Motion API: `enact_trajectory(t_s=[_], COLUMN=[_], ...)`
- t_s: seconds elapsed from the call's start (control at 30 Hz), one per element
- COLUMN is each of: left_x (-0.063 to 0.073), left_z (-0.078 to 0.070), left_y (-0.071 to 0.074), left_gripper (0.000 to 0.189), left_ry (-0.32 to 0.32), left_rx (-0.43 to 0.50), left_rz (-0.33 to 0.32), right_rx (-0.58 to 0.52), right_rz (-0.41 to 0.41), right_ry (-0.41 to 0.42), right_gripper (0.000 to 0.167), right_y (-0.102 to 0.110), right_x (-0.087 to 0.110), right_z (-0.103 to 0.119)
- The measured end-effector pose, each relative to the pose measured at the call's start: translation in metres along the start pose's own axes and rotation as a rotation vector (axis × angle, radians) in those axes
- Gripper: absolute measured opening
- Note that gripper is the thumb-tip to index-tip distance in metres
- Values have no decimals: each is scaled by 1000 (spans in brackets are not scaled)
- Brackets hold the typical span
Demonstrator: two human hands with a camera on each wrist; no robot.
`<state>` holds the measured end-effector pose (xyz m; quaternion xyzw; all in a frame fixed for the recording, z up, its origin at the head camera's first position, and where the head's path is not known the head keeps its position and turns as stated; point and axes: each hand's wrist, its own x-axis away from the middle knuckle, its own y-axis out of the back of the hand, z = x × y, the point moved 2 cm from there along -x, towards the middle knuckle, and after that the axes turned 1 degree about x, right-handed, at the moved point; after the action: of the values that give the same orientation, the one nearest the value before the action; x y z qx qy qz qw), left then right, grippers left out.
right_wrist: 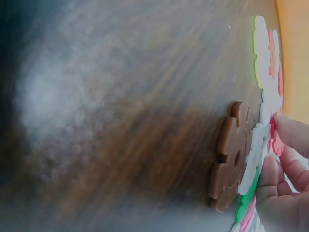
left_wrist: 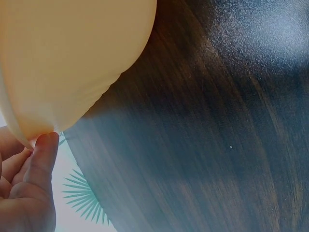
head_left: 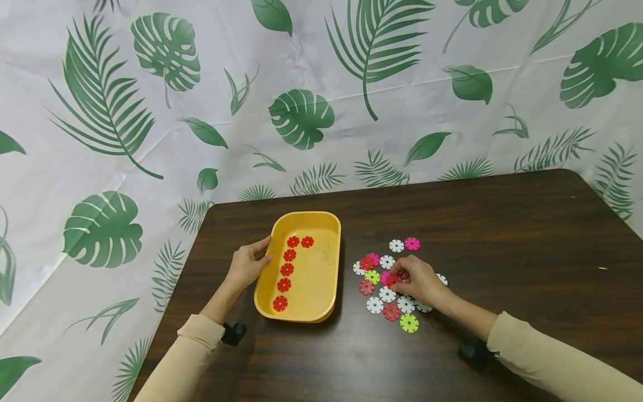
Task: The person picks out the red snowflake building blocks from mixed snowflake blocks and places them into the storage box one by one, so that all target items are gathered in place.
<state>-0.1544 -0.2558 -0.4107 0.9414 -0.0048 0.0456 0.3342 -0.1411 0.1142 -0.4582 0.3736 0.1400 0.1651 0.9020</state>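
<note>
1. Right hand point(head_left: 421, 279): thumb and fingers are pinching one red disc point(head_left: 392, 281) at the tips; whether it is clearing the discs beneath, can't tell.
2. Left hand point(head_left: 248, 261): fingers are clamping the near side wall of the yellow tray point(head_left: 318, 279), gripping it at the rim.
3. Six red discs point(head_left: 287, 269) are lying flat in the tray, just past the left fingertips: five in a column, one beside the far end.
4. Loose discs are spreading over the tabletop point(head_left: 502, 234) around the right fingers: a pink disc point(head_left: 412, 243) sitting beyond them, a white disc point(head_left: 374, 305) on the tray side and nearer the person, a yellow-green disc point(head_left: 409, 322) nearer the person too.
5. Right wrist view: a brown disc point(right_wrist: 229, 159) is lying just beside the right fingers, toward the wrist.
6. Handling, judging by looks: discs are seeming light, stiff, thin, smooth plastic, probably not fragile, maybe slippery lying flat. Best hold: opposite notched edges, between thumb and fingertip. Overlapping neighbours are likely getting dragged along.
7. Tray is looking light and stiff; rim is offering the best hold.
</note>
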Motion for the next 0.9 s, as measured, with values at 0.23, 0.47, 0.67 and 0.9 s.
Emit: enact_trajectory(t_s=[0.23,0.47,0.67,0.9], left_x=[0,0,-1,-1], left_z=[0,2,3,3], left_y=[1,1,1,1], left_gripper=[52,52,52,52], left_ry=[-1,-32,-38,-31], left_rx=[-4,-11,-6,-1], left_rz=[-3,-3,0,-2], right_rx=[-28,-61,-79,-189], right_rz=[-39,-50,-69,-26], right_ry=[-8,-29,-39,-81], right_gripper=[17,16,15,11], right_y=[0,-2,-1,2], right_x=[1,2,2,0], right_z=[0,-2,-3,-4])
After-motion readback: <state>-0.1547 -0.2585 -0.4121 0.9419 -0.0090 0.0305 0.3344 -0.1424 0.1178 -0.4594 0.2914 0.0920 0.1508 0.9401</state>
